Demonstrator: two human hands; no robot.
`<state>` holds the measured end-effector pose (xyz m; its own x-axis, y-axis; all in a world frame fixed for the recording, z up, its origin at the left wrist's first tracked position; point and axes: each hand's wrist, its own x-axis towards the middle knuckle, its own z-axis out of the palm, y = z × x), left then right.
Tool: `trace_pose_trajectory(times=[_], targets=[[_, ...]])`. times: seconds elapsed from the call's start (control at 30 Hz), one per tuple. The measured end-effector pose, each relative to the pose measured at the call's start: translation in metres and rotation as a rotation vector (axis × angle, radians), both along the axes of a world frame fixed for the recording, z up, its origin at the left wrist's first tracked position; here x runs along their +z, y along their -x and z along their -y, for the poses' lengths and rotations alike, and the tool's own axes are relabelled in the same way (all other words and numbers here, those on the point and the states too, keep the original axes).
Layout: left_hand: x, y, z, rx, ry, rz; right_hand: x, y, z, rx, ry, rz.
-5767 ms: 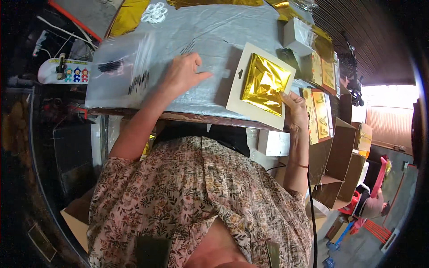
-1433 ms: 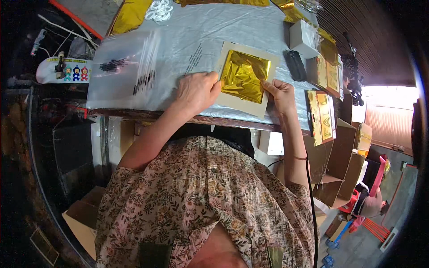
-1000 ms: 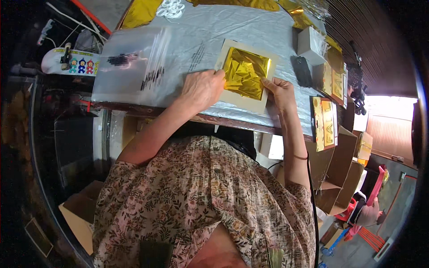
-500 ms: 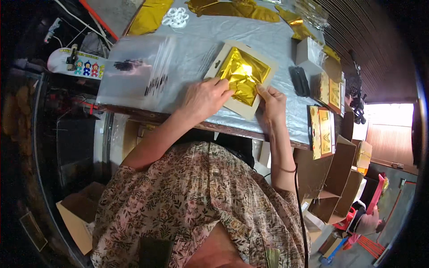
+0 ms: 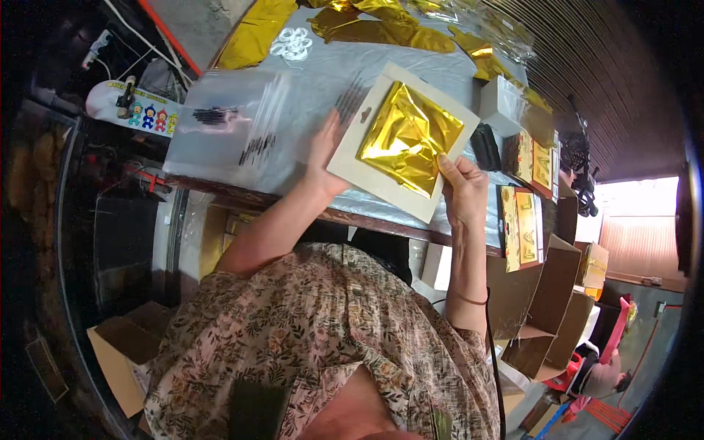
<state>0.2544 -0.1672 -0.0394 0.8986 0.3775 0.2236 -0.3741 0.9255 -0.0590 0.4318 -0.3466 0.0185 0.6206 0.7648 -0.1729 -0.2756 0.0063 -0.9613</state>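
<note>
A pale backing card (image 5: 349,156) with a hanging slot carries a folded gold foil sheet (image 5: 412,143). Card and foil are tilted above the near edge of the table. My right hand (image 5: 464,187) pinches their lower right side, its thumb on the gold foil and its fingers behind the card. At the card's left corner is my left hand (image 5: 323,158), fingers stretched out and partly hidden by the card; whether it bears any of the card's weight I cannot see.
Clear plastic bags (image 5: 220,139) lie left on the table (image 5: 308,88). White rings (image 5: 291,44) and gold foil pieces (image 5: 381,31) are along the back. A white box (image 5: 501,105), a black object (image 5: 485,147) and printed packages (image 5: 521,227) sit right. Cardboard boxes (image 5: 546,315) stand below.
The card with the gold foil has come up off the table, toward me and slightly right. My left hand has left the foil and opened beside the card's left corner.
</note>
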Motion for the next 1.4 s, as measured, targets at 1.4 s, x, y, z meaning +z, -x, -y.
trace_pose_trajectory(times=[1.4], targets=[[-0.062, -0.053, 0.059, 0.165, 0.055, -0.310, -0.026, 0.052, -0.041, -0.109, 0.025, -0.205]])
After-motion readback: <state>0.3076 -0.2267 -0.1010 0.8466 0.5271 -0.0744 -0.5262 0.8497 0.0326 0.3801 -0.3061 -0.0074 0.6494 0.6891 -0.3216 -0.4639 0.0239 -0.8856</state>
